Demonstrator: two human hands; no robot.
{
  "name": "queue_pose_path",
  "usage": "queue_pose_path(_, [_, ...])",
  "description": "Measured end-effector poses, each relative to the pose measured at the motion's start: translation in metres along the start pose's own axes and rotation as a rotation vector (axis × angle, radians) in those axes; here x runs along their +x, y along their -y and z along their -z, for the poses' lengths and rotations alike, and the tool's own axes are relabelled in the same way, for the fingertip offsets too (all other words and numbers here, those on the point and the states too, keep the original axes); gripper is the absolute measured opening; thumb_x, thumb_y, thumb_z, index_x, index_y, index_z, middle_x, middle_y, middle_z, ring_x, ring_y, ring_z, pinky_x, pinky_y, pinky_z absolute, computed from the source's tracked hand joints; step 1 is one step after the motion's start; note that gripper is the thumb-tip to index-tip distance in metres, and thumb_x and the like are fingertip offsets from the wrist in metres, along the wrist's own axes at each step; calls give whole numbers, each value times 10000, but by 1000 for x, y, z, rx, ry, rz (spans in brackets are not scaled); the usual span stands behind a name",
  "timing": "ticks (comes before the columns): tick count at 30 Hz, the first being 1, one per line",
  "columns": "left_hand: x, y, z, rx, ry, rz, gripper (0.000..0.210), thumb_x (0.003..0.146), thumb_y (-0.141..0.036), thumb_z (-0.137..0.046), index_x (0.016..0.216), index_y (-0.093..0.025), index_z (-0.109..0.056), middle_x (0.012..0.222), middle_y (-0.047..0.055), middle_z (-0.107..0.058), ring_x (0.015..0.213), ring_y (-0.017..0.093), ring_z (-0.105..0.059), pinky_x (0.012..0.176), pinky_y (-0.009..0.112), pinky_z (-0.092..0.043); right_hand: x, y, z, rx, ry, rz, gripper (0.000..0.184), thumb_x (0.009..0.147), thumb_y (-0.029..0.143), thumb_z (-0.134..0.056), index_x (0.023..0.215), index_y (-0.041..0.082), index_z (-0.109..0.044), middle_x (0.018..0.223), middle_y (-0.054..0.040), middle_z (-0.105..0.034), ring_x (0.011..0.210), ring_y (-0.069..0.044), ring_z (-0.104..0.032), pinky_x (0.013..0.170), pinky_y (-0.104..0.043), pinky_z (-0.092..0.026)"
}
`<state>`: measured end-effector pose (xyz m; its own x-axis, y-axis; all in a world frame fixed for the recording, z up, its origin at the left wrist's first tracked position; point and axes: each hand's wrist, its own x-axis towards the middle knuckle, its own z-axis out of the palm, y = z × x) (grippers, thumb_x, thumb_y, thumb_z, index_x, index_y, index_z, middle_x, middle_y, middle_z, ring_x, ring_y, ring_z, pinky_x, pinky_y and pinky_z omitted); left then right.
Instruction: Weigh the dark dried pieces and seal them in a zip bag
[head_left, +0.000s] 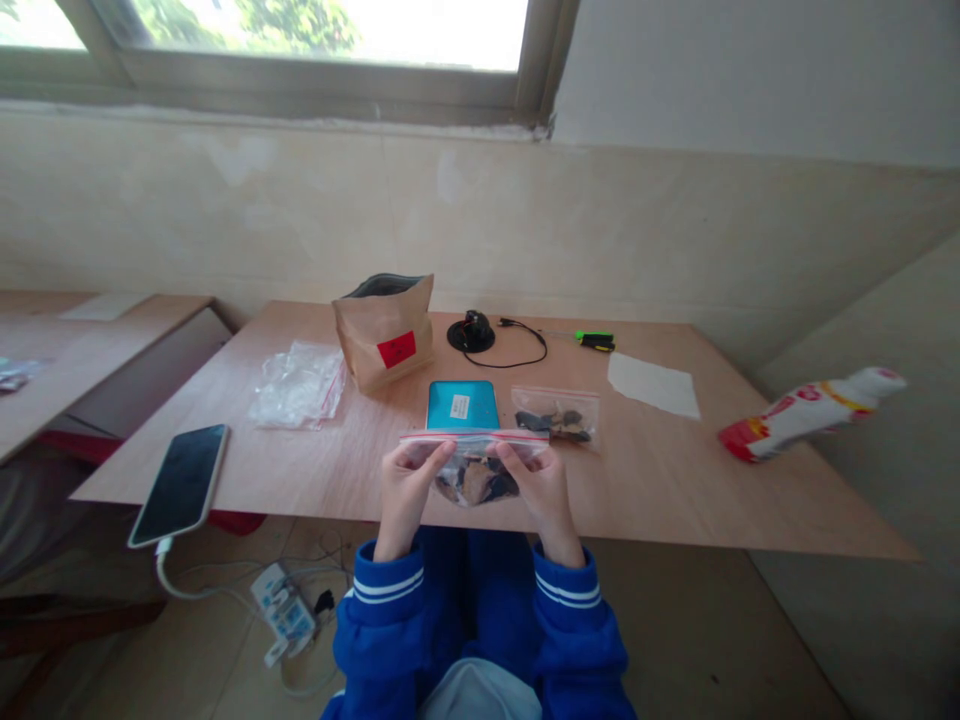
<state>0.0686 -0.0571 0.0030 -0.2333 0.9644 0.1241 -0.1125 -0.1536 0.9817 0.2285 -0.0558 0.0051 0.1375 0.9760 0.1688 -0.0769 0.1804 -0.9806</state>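
Note:
Between my hands is a clear zip bag with a red-striped top edge, holding dark and brown dried pieces. My left hand pinches the bag's top at its left side, thumb in front. At the right side of the same edge, my right hand pinches it in a like way. Just beyond the bag lies a blue digital scale or flat box with a white label, its near part hidden by the bag. A second zip bag of similar dark pieces lies flat to the right of it.
A brown paper pouch stands open beside a pile of clear bags. A phone on a cable lies at the left edge. Behind are a black round base, screwdrivers and paper; a bottle leans right.

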Motion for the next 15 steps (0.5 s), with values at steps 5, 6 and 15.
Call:
queue_pose_path(5, [-1,-5,-1,14,3,-5,238,691,-392,-776,767,-166,-763,740,54,-755,695,186,-703,647,267,-559,0,2,1,-47,39,49,208,795,399,-695,789,194,-724,777,-46,-759,756,-198,-718,705,-297,-579])
queue_pose_path(6, [-1,-6,-1,16,2,-4,241,690,-393,-775,765,-165,-763,734,54,-754,688,185,-702,643,268,-560,0,3,1,-53,42,58,201,801,392,-691,788,194,-724,771,-43,-757,752,-195,-716,700,-293,-578])
queue_pose_path(15, [-2,-11,-1,61,1,-25,237,694,-389,-767,734,-156,-749,720,56,-747,657,187,-689,596,272,-553,-3,9,1,-96,37,102,202,831,356,-655,707,200,-689,680,-23,-721,664,-176,-678,639,-283,-559])
